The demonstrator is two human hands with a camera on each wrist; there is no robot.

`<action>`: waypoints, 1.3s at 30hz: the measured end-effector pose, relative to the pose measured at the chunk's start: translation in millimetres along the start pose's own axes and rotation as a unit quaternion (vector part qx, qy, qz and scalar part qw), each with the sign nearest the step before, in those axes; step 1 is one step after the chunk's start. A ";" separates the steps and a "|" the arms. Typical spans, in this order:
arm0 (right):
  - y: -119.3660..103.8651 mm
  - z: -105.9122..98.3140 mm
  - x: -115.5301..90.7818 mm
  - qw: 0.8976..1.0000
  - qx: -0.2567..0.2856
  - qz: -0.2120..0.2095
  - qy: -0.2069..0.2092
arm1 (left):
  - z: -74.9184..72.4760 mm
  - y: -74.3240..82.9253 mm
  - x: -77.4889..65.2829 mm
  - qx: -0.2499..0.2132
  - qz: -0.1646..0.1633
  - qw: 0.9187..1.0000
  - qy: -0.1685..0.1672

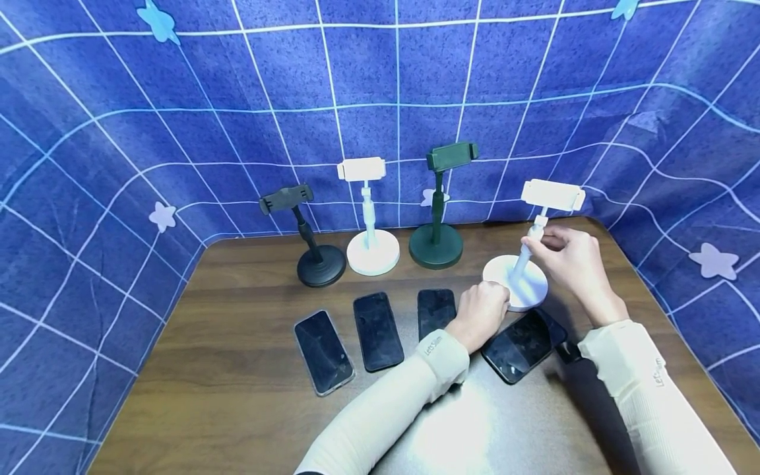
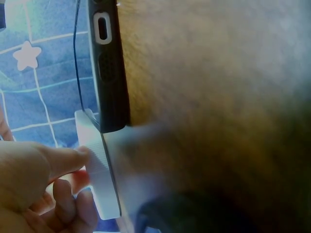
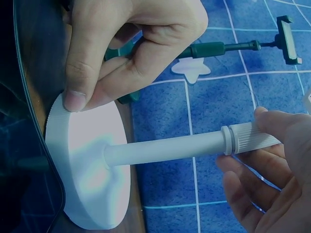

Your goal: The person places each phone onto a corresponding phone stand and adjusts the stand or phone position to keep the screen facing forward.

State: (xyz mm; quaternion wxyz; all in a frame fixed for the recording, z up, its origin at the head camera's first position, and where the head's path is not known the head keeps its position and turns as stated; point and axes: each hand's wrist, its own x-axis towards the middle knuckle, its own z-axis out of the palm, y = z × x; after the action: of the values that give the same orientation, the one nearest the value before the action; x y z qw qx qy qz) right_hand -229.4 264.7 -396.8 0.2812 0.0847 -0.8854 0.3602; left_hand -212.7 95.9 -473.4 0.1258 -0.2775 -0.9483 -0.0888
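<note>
At the right of the table, a white phone stand (image 1: 515, 280) has a round base, a leaning neck and a clamp head (image 1: 553, 195). My left hand (image 1: 482, 309) pinches the near left rim of the base, thumb on the edge in the left wrist view. With thumb and fingers, my right hand (image 1: 572, 260) grips the ribbed collar (image 3: 250, 137) on the neck, below the clamp. A dark phone (image 1: 519, 348) lies just in front of the base. Another phone (image 1: 435, 307) is partly covered by my left hand and sleeve.
Along the back stand a black phone stand (image 1: 320, 265), a second white phone stand (image 1: 373, 254) and a green phone stand (image 1: 436, 247). Two more phones (image 1: 378, 331) lie to the left on the wooden table (image 1: 196, 376). Blue gridded cloth (image 1: 285, 79) surrounds the back and sides.
</note>
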 end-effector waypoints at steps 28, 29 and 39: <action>0.7 -0.6 -3.9 1.000 0.010 0.015 -0.008 | -2.4 3.1 -5.7 0.007 -0.002 1.000 0.019; 0.8 -0.8 -3.8 1.000 0.008 0.014 -0.008 | -2.6 3.5 -6.1 0.010 -0.002 1.000 0.022; 1.9 2.2 -4.4 0.999 0.012 0.031 -0.016 | -3.5 1.1 -5.4 0.003 -0.005 1.000 0.009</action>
State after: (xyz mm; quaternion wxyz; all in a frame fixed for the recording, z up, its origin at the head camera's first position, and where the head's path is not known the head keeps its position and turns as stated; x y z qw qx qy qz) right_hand -227.4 264.3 -401.8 0.2547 0.0662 -0.8876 0.3781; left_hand -207.1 93.2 -471.5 0.1345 -0.2712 -0.9489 -0.0894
